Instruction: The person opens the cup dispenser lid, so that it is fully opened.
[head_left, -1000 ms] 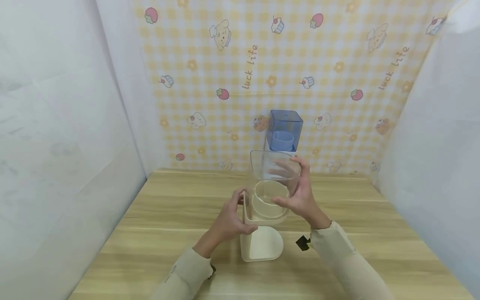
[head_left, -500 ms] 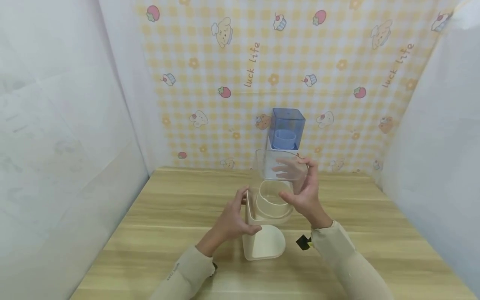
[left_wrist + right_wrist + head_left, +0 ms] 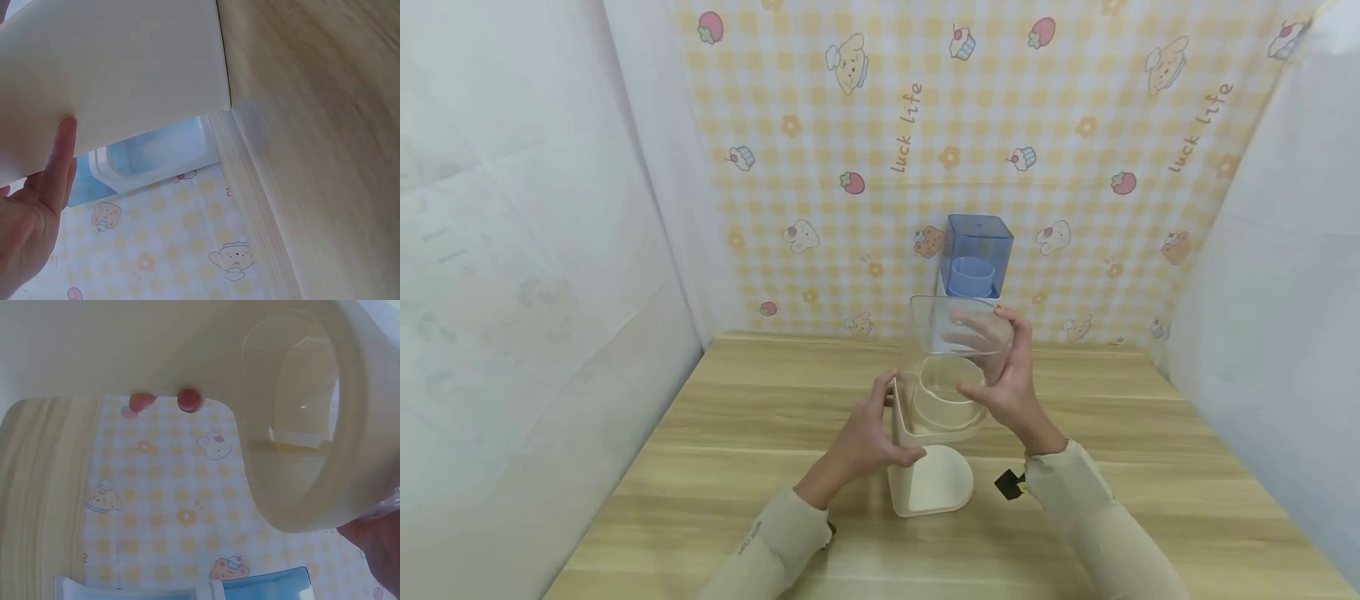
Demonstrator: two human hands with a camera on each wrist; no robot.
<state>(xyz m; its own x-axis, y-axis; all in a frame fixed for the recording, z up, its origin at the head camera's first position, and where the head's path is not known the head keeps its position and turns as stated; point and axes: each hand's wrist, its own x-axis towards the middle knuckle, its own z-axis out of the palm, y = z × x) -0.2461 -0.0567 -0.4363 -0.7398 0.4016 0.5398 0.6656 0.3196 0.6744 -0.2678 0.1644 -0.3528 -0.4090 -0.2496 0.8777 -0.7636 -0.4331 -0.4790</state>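
In the head view a cream plastic stand [image 3: 936,482] with a rounded base is upright on the table. Its upper part carries a round cup-like ring [image 3: 950,414]. My left hand [image 3: 859,442] grips the stand's left side, thumb in front; in the left wrist view a finger lies along its flat cream panel [image 3: 125,69]. A clear plastic cover [image 3: 923,325] stands above the ring. My right hand [image 3: 1013,390] holds this cover from the right, fingers seen through it. Whether its lower edge is seated is unclear. The right wrist view shows the round opening [image 3: 350,481] from below.
A similar dispenser with a blue see-through cover [image 3: 979,250] and white lower part stands behind, at the back of the wooden table [image 3: 737,417]. A yellow checked cloth [image 3: 805,192] hangs behind. White sheets [image 3: 535,292] border both sides. A small black piece [image 3: 1010,484] sits by the right cuff.
The head view has shifted slightly. My right hand and the clear cover have moved a little to the right relative to the stand. My left hand keeps its grip.
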